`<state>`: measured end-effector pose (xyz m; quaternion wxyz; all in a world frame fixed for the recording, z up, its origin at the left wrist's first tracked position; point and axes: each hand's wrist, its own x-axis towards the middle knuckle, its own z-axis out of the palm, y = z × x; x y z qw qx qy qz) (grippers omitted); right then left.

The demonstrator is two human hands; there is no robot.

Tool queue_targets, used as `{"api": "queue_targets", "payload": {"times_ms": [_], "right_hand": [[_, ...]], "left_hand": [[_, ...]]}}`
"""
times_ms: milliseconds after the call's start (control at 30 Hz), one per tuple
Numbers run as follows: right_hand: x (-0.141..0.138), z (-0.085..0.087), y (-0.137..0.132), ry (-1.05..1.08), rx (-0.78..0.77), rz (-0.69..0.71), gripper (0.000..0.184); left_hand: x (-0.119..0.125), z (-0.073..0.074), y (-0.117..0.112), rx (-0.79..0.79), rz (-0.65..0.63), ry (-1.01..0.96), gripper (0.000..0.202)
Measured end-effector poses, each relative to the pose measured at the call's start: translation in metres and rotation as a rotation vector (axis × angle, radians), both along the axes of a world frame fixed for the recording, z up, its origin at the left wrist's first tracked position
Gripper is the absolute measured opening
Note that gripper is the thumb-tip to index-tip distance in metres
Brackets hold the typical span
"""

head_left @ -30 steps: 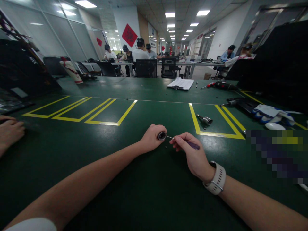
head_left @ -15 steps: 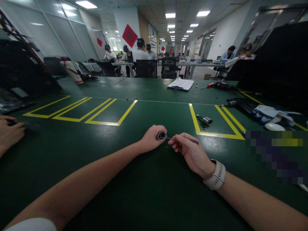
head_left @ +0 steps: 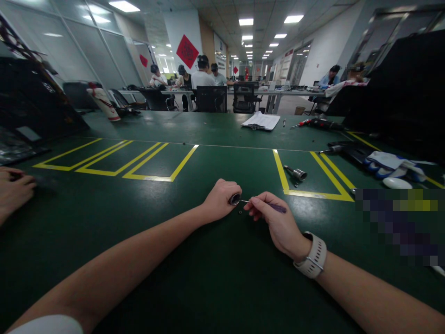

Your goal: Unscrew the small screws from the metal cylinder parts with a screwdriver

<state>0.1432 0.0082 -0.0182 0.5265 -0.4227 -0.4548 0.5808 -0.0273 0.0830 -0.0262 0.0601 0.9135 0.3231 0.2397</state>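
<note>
My left hand [head_left: 219, 199] is wrapped round a hollow metal cylinder [head_left: 235, 199], its open end facing right and down. Between the fingers of my right hand [head_left: 269, 215] is a slim tool with a purple handle [head_left: 279, 208], probably a small screwdriver. Its thin shaft points left, the tip at the cylinder's mouth; I cannot tell whether it touches. Just below lies a small dark ring [head_left: 240, 212] on the green table [head_left: 194, 273]. A metal part with a narrow stem and wide cup [head_left: 296, 173] rests inside the yellow outline at right.
Another person's hand [head_left: 15, 190] is at the left edge. Further back lie a clipboard with papers [head_left: 261, 121] and a red-and-black power tool [head_left: 325, 124]. White-and-blue gloves [head_left: 394, 165] and a white oval object [head_left: 397, 183] lie on the right. Several people sit at desks beyond.
My left hand has tilted the cylinder so its mouth turns more to the right and downward. The tool's shaft has come back out of the mouth a little. My right hand barely moved.
</note>
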Motion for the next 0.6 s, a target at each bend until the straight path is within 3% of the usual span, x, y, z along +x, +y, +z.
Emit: {"api": "queue_targets", "payload": {"times_ms": [267, 600], "right_hand": [[0.0032, 0.0023, 0.0064, 0.199, -0.109, 0.030, 0.011], [0.0022, 0.0017, 0.0056, 0.232, -0.098, -0.037, 0.012]], "left_hand": [[-0.0001, 0.0008, -0.0002, -0.070, 0.030, -0.048, 0.005], [-0.0010, -0.0020, 0.0022, -0.071, 0.025, -0.065, 0.004]]}}
